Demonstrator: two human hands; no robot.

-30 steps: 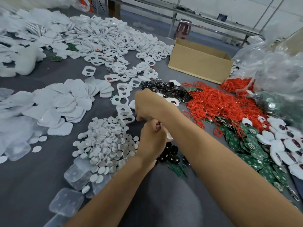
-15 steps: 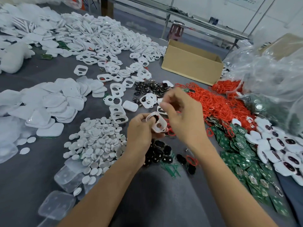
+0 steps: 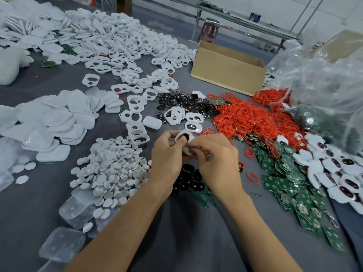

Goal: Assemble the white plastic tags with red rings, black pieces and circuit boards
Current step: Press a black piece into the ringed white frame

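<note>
Both hands now meet just left of the red ring heap (image 3: 245,118). The left hand (image 3: 167,154) pinches a white plastic tag (image 3: 188,152). The right hand (image 3: 218,160), lifted clear half a second ago, now curls its fingers onto the tag's lower end. A black piece (image 3: 184,137) fills its upper hole and looks seated.

Grey table (image 3: 49,203) carries white tags (image 3: 121,46), discs (image 3: 112,169), red rings (image 3: 247,118), green boards (image 3: 290,185), a box (image 3: 225,73).

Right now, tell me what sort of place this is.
Likely a small factory's hand-assembly bench: bulk heaps of white tag shells, red rings and green circuit boards cover the table, and the left hand and right hand hold one white tag.
</note>
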